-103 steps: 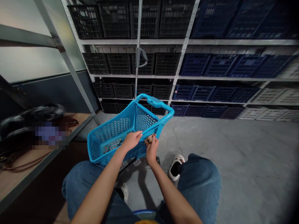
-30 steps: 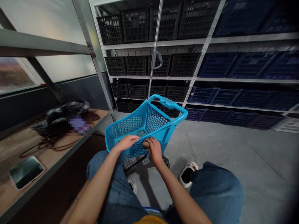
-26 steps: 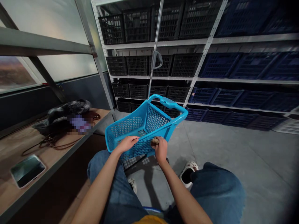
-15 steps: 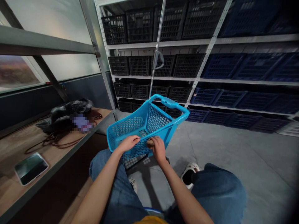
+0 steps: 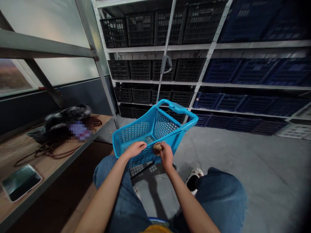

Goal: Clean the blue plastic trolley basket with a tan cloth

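A light blue plastic shopping cart with a lattice basket stands right in front of me; nothing shows inside the basket. My left hand is at the near rim, thumb and fingers pressed together; what they grip, if anything, is too small to make out. My right hand pinches a small brown, crumpled wad that looks like cloth, held against the outer side of the near rim, right of my left hand.
At left, a wooden shelf bears a phone, dark fabric and brown cords. White racks hold black crates and blue crates. A metal pole with a grey handle rises behind the cart.
My right hand's fingers have shifted slightly right and more of the brown wad shows. The left hand stays at the rim. My view has turned a little to the right.
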`<state>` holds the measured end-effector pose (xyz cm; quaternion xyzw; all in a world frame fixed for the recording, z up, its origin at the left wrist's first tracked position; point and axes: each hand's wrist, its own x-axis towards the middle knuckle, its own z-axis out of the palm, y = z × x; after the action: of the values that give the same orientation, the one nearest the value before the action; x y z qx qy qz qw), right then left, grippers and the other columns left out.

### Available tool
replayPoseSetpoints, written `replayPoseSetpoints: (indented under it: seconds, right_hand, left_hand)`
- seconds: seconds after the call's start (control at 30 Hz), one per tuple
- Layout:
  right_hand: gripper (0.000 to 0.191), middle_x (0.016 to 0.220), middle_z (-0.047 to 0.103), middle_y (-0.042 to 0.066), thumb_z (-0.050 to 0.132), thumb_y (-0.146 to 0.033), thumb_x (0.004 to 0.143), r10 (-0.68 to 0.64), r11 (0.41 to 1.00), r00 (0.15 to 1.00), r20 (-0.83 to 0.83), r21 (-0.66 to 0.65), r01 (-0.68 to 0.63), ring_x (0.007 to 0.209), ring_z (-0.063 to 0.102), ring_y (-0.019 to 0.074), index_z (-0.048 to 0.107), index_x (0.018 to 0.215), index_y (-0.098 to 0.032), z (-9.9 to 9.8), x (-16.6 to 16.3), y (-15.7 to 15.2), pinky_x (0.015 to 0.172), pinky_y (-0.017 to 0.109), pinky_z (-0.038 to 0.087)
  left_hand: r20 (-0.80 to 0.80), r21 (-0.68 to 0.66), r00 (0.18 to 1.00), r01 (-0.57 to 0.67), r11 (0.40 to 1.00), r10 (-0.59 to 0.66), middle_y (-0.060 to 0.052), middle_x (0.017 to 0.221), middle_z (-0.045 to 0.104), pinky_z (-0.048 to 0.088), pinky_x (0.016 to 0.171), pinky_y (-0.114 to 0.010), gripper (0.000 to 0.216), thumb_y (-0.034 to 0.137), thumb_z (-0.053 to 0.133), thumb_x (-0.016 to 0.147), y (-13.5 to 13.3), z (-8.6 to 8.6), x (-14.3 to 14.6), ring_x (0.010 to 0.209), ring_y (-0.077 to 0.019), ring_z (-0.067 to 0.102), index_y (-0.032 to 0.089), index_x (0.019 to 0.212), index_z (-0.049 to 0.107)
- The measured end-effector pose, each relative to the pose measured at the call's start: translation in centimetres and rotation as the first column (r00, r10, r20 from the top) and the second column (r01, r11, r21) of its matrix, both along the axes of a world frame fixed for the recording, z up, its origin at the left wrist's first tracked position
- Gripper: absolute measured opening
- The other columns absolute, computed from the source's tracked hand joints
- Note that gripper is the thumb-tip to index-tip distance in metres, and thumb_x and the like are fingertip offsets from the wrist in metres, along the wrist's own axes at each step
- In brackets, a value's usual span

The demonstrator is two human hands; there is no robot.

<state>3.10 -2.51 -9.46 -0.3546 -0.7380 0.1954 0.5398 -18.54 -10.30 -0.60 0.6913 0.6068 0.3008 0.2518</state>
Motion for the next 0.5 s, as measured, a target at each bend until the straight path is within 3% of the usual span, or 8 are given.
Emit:
replayPoseSetpoints:
  seconds: [0.07,0.13,0.23,0.4,0.5]
  right_hand:
    - [0.035,0.114,0.064,0.012,0.043,-0.02,0.082,-0.229,0.971,0.966,-0.123,-0.105,0.217,0.105,0.058,0.0235,0.059,0.112,-0.016,0.8,1.7,2.1,0.095,0.042,0.044]
    - [0.037,0.117,0.063,0.013,0.042,-0.02,0.081,-0.329,0.939,0.926,-0.184,-0.173,0.299,0.106,0.057,0.0235,0.058,0.115,-0.015,1.3,2.1,3.1,0.095,0.042,0.043]
    - [0.035,0.116,0.062,0.012,0.041,-0.017,0.081,-0.274,0.956,0.943,-0.19,-0.161,0.245,0.107,0.056,0.0225,0.058,0.112,-0.016,1.2,0.2,1.7,0.096,0.04,0.042]
    - [0.027,0.101,0.064,0.008,0.042,-0.013,0.08,0.011,1.0,0.997,-0.071,-0.025,-0.013,0.099,0.056,0.0212,0.06,0.098,-0.019,0.8,-2.6,-2.3,0.092,0.039,0.044]
    - [0.029,0.1,0.062,0.008,0.041,-0.013,0.079,-0.085,0.995,0.989,-0.12,-0.059,0.079,0.095,0.055,0.0207,0.059,0.101,-0.019,2.8,-1.1,-1.3,0.088,0.037,0.045]
  left_hand:
    - [0.005,-0.009,1.0,-0.001,1.0,0.001,-0.004,0.1,0.072,0.047,0.082,-0.028,0.036,0.046,0.045,0.091,0.3,0.0,0.2,0.091,-0.0195,0.064,0.019,0.1,0.068]
    - [0.013,-0.013,1.0,0.003,1.0,-0.003,-0.004,0.098,0.072,0.047,0.081,-0.028,0.036,0.046,0.045,0.091,0.6,0.0,0.4,0.089,-0.0191,0.064,0.019,0.098,0.068]
    - [0.017,-0.012,1.0,0.011,1.0,-0.011,-0.005,0.097,0.072,0.047,0.08,-0.028,0.037,0.046,0.045,0.091,0.9,0.1,0.5,0.088,-0.0192,0.064,0.018,0.099,0.069]
    - [0.009,0.009,1.0,0.004,1.0,-0.004,-0.005,0.099,0.072,0.047,0.081,-0.028,0.037,0.045,0.046,0.09,0.8,-0.2,0.3,0.089,-0.0195,0.064,0.018,0.101,0.069]
    - [0.014,-0.006,1.0,-0.014,1.0,0.014,-0.005,0.099,0.072,0.048,0.08,-0.029,0.038,0.047,0.047,0.09,0.4,-0.4,0.0,0.088,-0.0195,0.064,0.019,0.1,0.069]
